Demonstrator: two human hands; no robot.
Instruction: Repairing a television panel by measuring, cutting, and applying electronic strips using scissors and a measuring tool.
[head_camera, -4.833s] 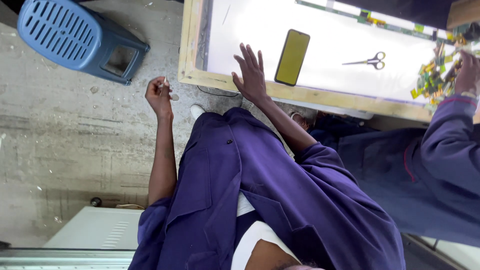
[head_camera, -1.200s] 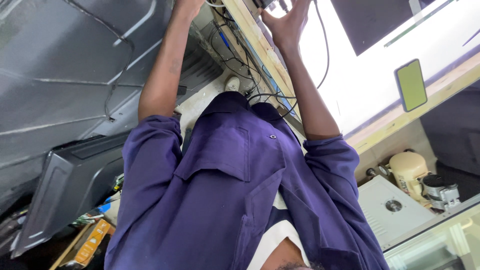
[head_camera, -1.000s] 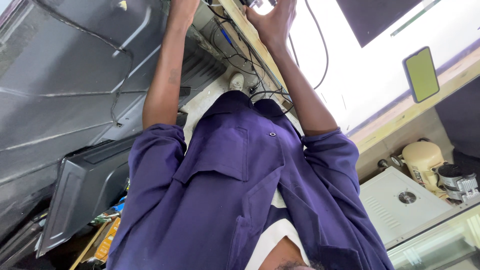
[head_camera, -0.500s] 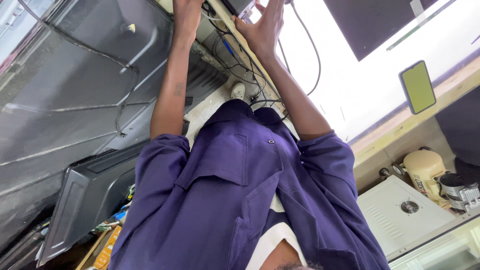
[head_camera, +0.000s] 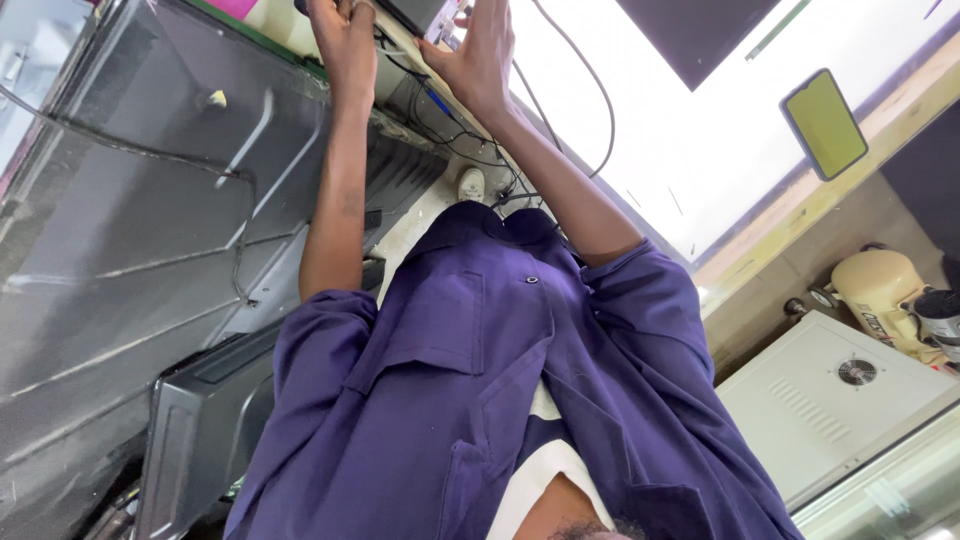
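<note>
Purple cloth fills the lower half of the view: the person's work coat (head_camera: 470, 400), short-sleeved, both bare arms stretched up and away from the body. Left of it runs a broad grey metal panel (head_camera: 120, 250), ridged, with a thin cable draped across it, and below that the dark casing of a flat monitor (head_camera: 195, 430). On the right the white-topped desk (head_camera: 760, 240) with its wooden edge carries a phone (head_camera: 824, 123) with a yellow-green face, well apart from both hands. Under the desk sit a white vented box (head_camera: 840, 400) and a cream-coloured machine (head_camera: 885, 290).

Both arms end at a dark device (head_camera: 418, 12) at the top edge, largely cut off by the frame, with a tangle of black wires (head_camera: 470, 150) hanging below it. The left hand (head_camera: 342, 40) is clenched around the device's near corner or something right at it; what exactly it grips cannot be told. The right hand (head_camera: 480, 60) is open, fingers spread, palm laid flat against the device's side or the board beside it, grasping nothing. The device lies between the two hands, touching both, its long axis seeming to run along the desk's edge. Neither hand is clearly the nearer.
</note>
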